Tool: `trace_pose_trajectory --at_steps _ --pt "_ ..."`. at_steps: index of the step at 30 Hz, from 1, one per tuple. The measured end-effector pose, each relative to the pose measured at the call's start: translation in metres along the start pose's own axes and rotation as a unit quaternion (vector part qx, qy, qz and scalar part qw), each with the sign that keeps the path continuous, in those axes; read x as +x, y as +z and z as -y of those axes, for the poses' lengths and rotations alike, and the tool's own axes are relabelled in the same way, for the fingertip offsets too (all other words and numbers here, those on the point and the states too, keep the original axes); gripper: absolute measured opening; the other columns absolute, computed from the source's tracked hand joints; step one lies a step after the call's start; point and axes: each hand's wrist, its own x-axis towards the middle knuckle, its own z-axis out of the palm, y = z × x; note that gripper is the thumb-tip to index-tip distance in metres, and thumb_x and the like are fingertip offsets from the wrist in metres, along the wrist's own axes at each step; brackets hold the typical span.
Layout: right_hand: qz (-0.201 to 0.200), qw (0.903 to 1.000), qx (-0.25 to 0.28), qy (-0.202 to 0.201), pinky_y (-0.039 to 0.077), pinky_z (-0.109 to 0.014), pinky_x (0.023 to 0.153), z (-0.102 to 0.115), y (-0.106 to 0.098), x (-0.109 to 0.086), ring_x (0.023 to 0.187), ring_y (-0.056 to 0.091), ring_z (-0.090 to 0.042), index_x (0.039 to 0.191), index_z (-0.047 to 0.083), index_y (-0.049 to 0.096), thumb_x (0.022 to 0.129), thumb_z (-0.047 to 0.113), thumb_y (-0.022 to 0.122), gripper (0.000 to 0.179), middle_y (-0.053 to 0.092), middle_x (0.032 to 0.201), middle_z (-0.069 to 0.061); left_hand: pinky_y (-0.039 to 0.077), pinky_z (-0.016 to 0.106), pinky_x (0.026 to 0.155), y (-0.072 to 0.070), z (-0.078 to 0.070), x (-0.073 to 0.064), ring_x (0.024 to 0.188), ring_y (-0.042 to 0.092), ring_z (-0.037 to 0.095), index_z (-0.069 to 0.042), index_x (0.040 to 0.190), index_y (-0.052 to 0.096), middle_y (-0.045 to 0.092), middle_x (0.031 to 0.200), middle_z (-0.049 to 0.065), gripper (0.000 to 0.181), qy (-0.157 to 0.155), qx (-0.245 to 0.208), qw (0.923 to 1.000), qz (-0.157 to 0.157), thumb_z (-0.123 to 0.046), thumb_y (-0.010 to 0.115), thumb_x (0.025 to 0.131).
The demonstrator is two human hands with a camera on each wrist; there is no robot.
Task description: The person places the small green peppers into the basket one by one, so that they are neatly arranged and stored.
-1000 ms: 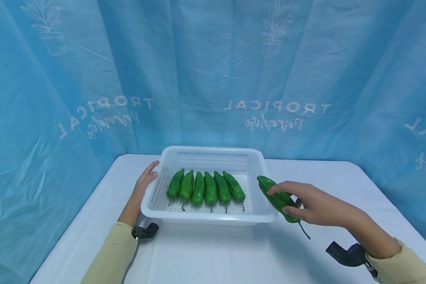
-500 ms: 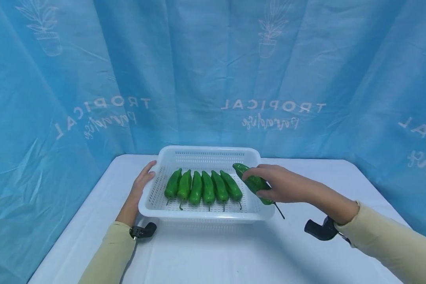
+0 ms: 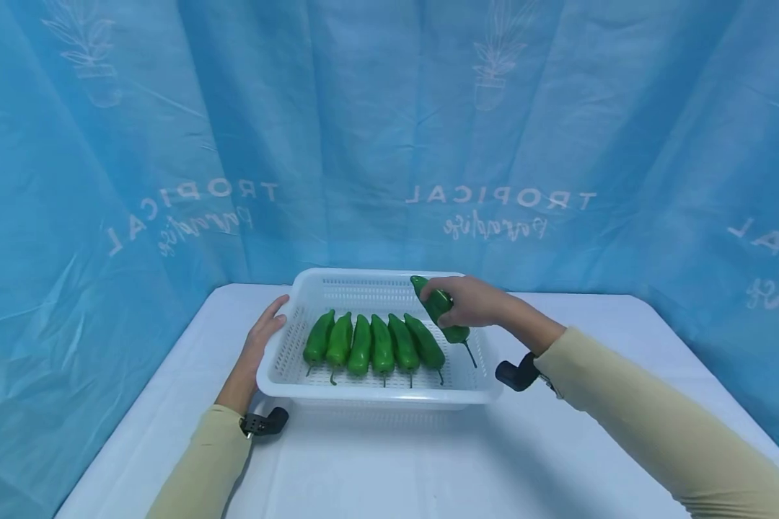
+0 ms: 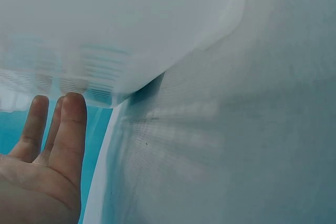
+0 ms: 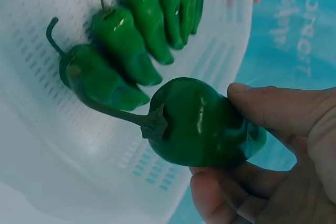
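My right hand (image 3: pixel 472 301) pinches a glossy green chili pepper (image 5: pixel 189 121) between thumb and fingers, above the right part of a white perforated basket (image 3: pixel 376 394). In the right wrist view its long stem points left, away from the hand. Several similar peppers (image 3: pixel 381 349) lie side by side on the basket floor, stems toward me. At the basket's left side, my left hand (image 3: pixel 260 342) rests against the wall. The left wrist view shows its fingers (image 4: pixel 72 135) straight, with tips right at the slotted wall.
The basket stands toward the back of a table covered in white cloth (image 3: pixel 363 468). A blue printed curtain (image 3: pixel 363 144) hangs close behind the table and along both sides. Each wrist wears a black camera strap (image 3: pixel 262 423).
My right hand has carried the pepper left and farther back, from beside the basket's right rim to over its inside. The left hand and the peppers in the basket have stayed put.
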Motion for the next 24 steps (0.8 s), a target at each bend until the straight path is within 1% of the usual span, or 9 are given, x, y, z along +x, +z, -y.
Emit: trace_pose_trajectory --at_steps 4,8,12,15,17,20,24 --pt "0.004 0.9996 0.014 0.026 0.057 -0.043 0.09 -0.01 0.007 0.011 0.115 0.059 -0.028 0.132 0.015 0.059 0.09 0.009 0.07 0.044 0.058 0.138 -0.014 0.053 0.023 0.095 0.0 0.001 0.0 0.147 0.035 0.038 -0.03 0.159 0.014 0.027 0.164 0.008 0.055 0.003 0.005 1.0 0.001 -0.036 0.031 0.107" --pt "0.008 0.9987 0.024 0.044 0.057 -0.044 0.092 -0.015 0.015 0.02 0.113 0.06 -0.028 0.131 0.014 0.059 0.089 0.007 0.07 0.045 0.059 0.135 -0.015 0.053 0.024 0.095 0.0 0.002 0.001 0.146 0.036 0.038 -0.031 0.159 0.015 0.028 0.164 0.008 0.055 0.004 0.011 0.9999 0.0 -0.037 0.03 0.107" --pt "0.004 0.9977 0.016 0.065 0.058 -0.04 0.088 -0.018 0.022 0.028 0.109 0.06 -0.027 0.129 0.012 0.06 0.087 0.005 0.071 0.045 0.059 0.133 -0.016 0.053 0.026 0.096 0.001 0.002 0.001 0.145 0.038 0.039 -0.031 0.159 0.015 0.029 0.163 0.008 0.055 0.005 0.018 0.9998 -0.002 -0.038 0.031 0.107" --pt "0.004 0.996 0.011 0.088 0.059 -0.036 0.08 -0.019 0.025 0.034 0.103 0.06 -0.026 0.128 0.009 0.06 0.085 0.003 0.072 0.044 0.061 0.128 -0.017 0.053 0.028 0.097 0.001 0.003 0.001 0.146 0.037 0.038 -0.032 0.159 0.015 0.028 0.164 0.008 0.055 0.004 0.019 0.9998 -0.001 -0.038 0.031 0.107" --pt "0.01 0.994 0.023 0.106 0.059 -0.034 0.076 -0.021 0.027 0.037 0.1 0.061 -0.025 0.128 0.008 0.059 0.086 0.003 0.072 0.045 0.061 0.126 -0.018 0.052 0.03 0.1 0.001 0.003 0.001 0.146 0.037 0.038 -0.032 0.159 0.014 0.027 0.164 0.008 0.055 0.005 0.017 0.9998 0.001 -0.037 0.03 0.107" --pt "0.027 0.9905 0.049 0.126 0.06 -0.036 0.074 -0.023 0.03 0.041 0.097 0.063 -0.025 0.13 0.008 0.057 0.087 0.003 0.071 0.046 0.059 0.125 -0.019 0.052 0.031 0.101 0.0 0.004 0.001 0.146 0.037 0.038 -0.032 0.159 0.014 0.027 0.164 0.007 0.055 -0.001 0.018 0.9998 0.002 -0.038 0.029 0.107" --pt "0.048 0.9873 0.066 0.136 0.061 -0.037 0.072 -0.024 0.035 0.043 0.099 0.064 -0.026 0.131 0.008 0.055 0.087 0.003 0.07 0.047 0.056 0.129 -0.019 0.053 0.034 0.1 0.0 0.004 0.002 0.145 0.039 0.038 -0.034 0.159 0.015 0.028 0.164 0.006 0.055 -0.007 0.024 0.9996 -0.009 -0.041 0.03 0.106"
